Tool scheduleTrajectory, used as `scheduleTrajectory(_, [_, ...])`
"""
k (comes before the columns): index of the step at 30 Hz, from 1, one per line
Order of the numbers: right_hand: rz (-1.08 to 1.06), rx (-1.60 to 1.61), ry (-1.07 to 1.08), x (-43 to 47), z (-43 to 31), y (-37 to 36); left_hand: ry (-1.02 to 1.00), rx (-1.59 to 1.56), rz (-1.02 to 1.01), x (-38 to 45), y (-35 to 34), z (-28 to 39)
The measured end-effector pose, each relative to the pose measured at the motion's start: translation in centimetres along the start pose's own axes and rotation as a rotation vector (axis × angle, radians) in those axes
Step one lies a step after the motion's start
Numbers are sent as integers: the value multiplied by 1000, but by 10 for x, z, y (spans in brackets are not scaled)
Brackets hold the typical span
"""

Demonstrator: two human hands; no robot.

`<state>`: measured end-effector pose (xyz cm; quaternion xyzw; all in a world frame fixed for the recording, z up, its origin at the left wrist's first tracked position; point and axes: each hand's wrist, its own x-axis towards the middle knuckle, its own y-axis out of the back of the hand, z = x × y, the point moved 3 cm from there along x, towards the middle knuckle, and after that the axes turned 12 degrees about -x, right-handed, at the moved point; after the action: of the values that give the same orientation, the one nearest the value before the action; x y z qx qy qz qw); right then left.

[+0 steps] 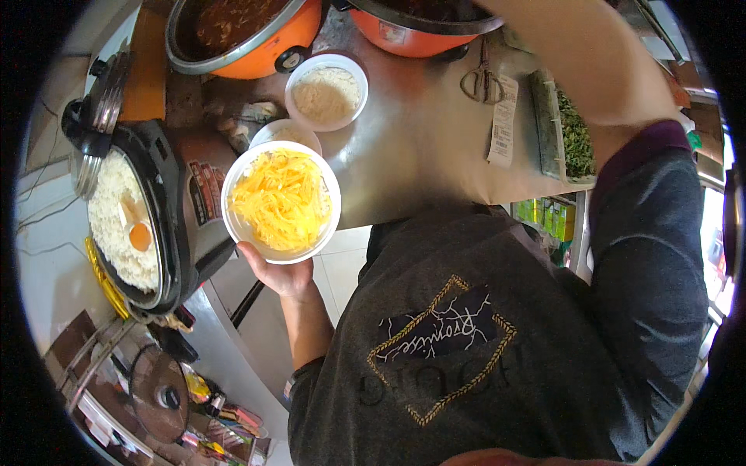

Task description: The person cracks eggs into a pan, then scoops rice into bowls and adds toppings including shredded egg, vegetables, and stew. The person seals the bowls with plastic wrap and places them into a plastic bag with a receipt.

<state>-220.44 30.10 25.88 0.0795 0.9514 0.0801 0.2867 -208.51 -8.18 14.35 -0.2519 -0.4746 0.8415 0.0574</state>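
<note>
My left hand [285, 276] holds a round white plastic bowl [280, 257] from below, with the thumb at its outer wall. Yellow shreds of food [280, 198], possibly shredded potato, are heaped in it over something white. Partly hidden behind it is a second white bowl [303, 133]. Beyond that, another white bowl [326, 96] with pale, grainy contents stands on the metal counter [408, 151]. My right arm [606, 70] reaches up past the top edge of the view, so my right hand is out of sight.
Two orange electric pots [256, 55] [408, 41] with dark food stand at the back. A cooker of white rice [116, 233] is at left, a paddle stuck in it. Scissors [482, 84], a printed slip [503, 125] and a tub of chopped greens [574, 137] lie right.
</note>
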Motion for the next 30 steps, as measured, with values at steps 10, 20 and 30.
scheduleTrajectory(10, [558,-1618,295,-45,-36,-22,70,84,-24,45,-12,1])
scheduleTrajectory(20, [21,-1193,285,-34,-28,-23,75,207,-101,60,-33,10])
scheduleTrajectory(30, [-95,47,-122,-71,-5,0,181,-39,-50,65,-48,12])
